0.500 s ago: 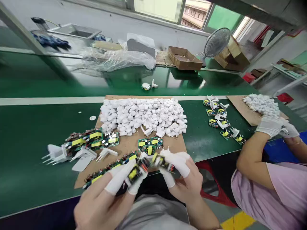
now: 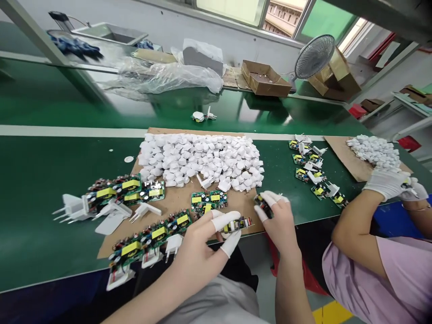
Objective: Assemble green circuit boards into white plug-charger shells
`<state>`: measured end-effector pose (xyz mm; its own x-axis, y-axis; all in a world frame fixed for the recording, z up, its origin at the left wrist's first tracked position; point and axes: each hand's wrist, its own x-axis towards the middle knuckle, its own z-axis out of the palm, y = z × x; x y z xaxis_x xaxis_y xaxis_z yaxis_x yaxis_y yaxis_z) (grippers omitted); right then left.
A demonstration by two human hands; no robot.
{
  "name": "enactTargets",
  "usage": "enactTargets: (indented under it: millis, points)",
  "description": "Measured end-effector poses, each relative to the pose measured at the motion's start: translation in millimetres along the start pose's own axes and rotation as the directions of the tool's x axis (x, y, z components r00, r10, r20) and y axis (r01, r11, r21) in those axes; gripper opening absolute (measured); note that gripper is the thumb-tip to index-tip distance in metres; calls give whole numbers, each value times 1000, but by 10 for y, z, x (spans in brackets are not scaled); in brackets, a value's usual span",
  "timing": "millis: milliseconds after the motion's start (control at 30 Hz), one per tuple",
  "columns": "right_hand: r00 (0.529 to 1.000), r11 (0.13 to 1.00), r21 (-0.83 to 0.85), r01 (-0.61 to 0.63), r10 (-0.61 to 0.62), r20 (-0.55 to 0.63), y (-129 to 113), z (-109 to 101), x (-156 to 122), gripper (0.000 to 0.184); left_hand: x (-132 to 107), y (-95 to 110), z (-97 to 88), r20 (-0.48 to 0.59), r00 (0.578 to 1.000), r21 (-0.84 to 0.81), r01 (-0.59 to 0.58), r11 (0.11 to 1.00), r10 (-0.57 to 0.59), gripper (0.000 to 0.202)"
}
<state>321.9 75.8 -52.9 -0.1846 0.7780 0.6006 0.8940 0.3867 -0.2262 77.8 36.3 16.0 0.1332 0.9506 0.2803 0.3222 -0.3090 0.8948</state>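
Observation:
White finger cots cover some fingers of both hands. My left hand (image 2: 205,243) pinches a small circuit board (image 2: 241,223) by its end, above the front edge of the cardboard sheet (image 2: 178,198). To the right, my right hand (image 2: 280,220) grips a second circuit board (image 2: 262,204) near the sheet's right edge; its fingers partly cover it. Just beyond my left hand lies a small group of boards (image 2: 208,200). A slanting row of boards (image 2: 158,233) with yellow-topped parts lies left of it, white plug housings (image 2: 173,244) hanging along its near side.
A heap of small white plastic pieces (image 2: 199,159) covers the back of the cardboard. More boards (image 2: 114,191) and white plugs (image 2: 72,208) lie at left. At right, a co-worker's gloved hands (image 2: 384,183) work beside boards with plugs (image 2: 313,171). A fan (image 2: 313,56) stands behind.
My hands have moved apart: the right one went right and up with its board, the left one shifted right with its own. The slanting row is less covered now.

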Motion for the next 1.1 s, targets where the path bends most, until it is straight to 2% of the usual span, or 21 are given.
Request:
enactTargets:
  millis: [67, 133, 200, 300, 367, 467, 533, 567, 633, 700, 800, 867, 967, 1100]
  points:
    - [988, 987, 154, -42, 18, 154, -7, -29, -97, 32, 44, 12, 89, -17, 995, 54, -95, 994, 96, 30]
    - [979, 945, 287, -156, 110, 170, -25, -130, -176, 38, 85, -2, 210, -47, 974, 170, -213, 962, 224, 32]
    - [971, 866, 442, -234, 189, 144, -38, -252, -229, 47, 123, -40, 361, -36, 943, 298, -305, 905, 330, 35]
    - [980, 734, 649, -199, 127, 157, -57, -346, -283, 54, 168, -99, 544, 11, 937, 308, -334, 891, 348, 34]
    - [988, 724, 672, -156, 105, 116, -75, -318, -315, 46, 187, -107, 543, 60, 955, 244, -295, 924, 290, 37]
    - [987, 827, 558, -71, 140, -81, -101, -190, -344, 43, 175, -88, 283, 157, 974, 275, -201, 940, 163, 55]
    - [968, 908, 418, 35, 72, -239, -110, -97, -339, 54, 115, -113, -13, 173, 983, 413, -128, 902, 60, 60]
    - [961, 934, 345, 97, 2, -275, -112, -59, -332, 59, 62, -152, -173, 156, 988, 498, -81, 864, 3, 60]
    - [960, 946, 247, 210, -151, -235, -113, -13, -316, 65, -94, -279, -481, 146, 985, 622, -20, 782, -91, 59]
    - [959, 933, 228, 278, -258, -116, -113, -15, -310, 61, -305, -450, -746, 140, 977, 689, 20, 724, -160, 61]
    - [952, 935, 205, 288, -303, 44, -116, -94, -320, 44, -641, -688, -1068, 98, 987, 713, 22, 700, -131, 66]
    - [945, 939, 197, 282, -307, 114, -120, -159, -320, 38, -819, -789, -1239, 90, 987, 711, 30, 703, -133, 79]
    - [956, 938, 233, 257, -282, 80, -160, -205, -278, 46, -966, -841, -1407, 88, 979, 710, 68, 701, -185, 78]
    - [971, 922, 308, 234, -235, -33, -382, -131, -153, 62, -966, -812, -1440, 75, 971, 693, 113, 712, -227, 54]
